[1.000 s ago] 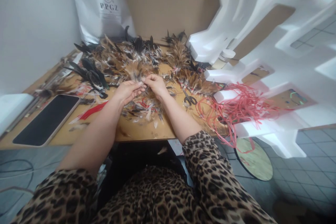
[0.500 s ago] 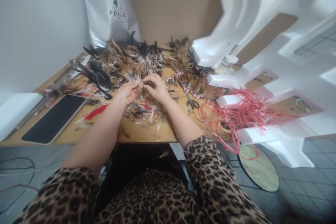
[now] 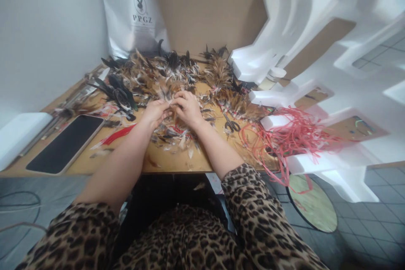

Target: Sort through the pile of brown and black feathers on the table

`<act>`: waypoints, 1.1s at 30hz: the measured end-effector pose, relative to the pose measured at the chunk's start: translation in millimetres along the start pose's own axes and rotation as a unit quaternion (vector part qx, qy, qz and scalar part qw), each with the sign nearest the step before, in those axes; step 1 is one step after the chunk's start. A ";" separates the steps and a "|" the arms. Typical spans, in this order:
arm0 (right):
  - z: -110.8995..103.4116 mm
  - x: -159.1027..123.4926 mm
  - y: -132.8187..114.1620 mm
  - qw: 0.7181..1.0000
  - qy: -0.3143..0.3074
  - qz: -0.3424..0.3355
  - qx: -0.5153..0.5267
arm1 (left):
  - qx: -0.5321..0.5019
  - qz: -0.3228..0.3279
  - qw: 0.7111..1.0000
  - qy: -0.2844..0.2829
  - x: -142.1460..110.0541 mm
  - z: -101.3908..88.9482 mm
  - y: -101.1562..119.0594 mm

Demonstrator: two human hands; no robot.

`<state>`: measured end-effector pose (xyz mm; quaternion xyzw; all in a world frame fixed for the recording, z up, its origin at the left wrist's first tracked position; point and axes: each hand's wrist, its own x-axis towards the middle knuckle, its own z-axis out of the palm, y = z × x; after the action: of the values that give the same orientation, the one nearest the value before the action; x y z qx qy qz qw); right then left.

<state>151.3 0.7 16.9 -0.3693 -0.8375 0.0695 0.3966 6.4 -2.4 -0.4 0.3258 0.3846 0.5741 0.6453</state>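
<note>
My left hand [image 3: 155,114] is closed in a pinch around the base of a small bunch of brown and white feathers [image 3: 166,87], whose tips fan away from me. Pressed against it, my right hand [image 3: 187,109] has its fingers closed at the same base, where they hide the quills. Loose feathers [image 3: 183,138] are scattered on the table just below my hands. Nearer my left forearm is a flat bundle of red strips [image 3: 117,135]. Black feathers [image 3: 117,93] lie to the left, and brown feather bundles [image 3: 218,74] lie behind and to the right.
Black-handled scissors [image 3: 233,125] lie right of my right hand. A tangle of red ribbon [image 3: 291,133] spills over white foam pieces [image 3: 249,65] and the table's right edge. A phone [image 3: 65,143] rests at left. Behind stands a silver bag [image 3: 136,36].
My right hand has turned and its fingers have closed in against my left fingertips. The two hands now touch and cover more of the bunch's base.
</note>
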 end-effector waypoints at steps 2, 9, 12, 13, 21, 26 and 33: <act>4.5 1.7 3.5 0.993 0.052 0.063 0.089 | 0.011 -0.005 1.000 -0.005 -1.9 1.9 1.9; 3.8 6.3 -0.6 0.879 0.089 0.264 0.388 | -0.018 -0.002 1.000 -0.013 -1.4 1.8 5.6; -2.3 7.3 -5.7 0.864 0.100 0.283 0.404 | -0.048 -0.017 0.999 -0.011 -0.1 -0.5 6.2; -3.8 7.5 -6.4 0.866 0.097 0.281 0.401 | -0.053 -0.027 0.998 -0.013 -0.1 -0.8 6.7; -7.2 6.6 -1.7 0.890 0.055 0.227 0.391 | -0.074 -0.093 0.992 -0.038 -6.6 4.9 12.5; -1.6 6.8 -2.6 0.849 0.082 0.268 0.448 | -0.079 -0.053 0.995 -0.031 -5.3 5.4 12.0; 8.1 8.1 -10.7 0.721 0.047 0.428 0.544 | -0.007 0.105 0.994 0.025 -2.3 7.8 7.4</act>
<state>136.1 -0.2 20.8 -0.4118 -0.3893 0.6578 0.4961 9.4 -3.5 10.1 0.3454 0.3605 0.6489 0.5741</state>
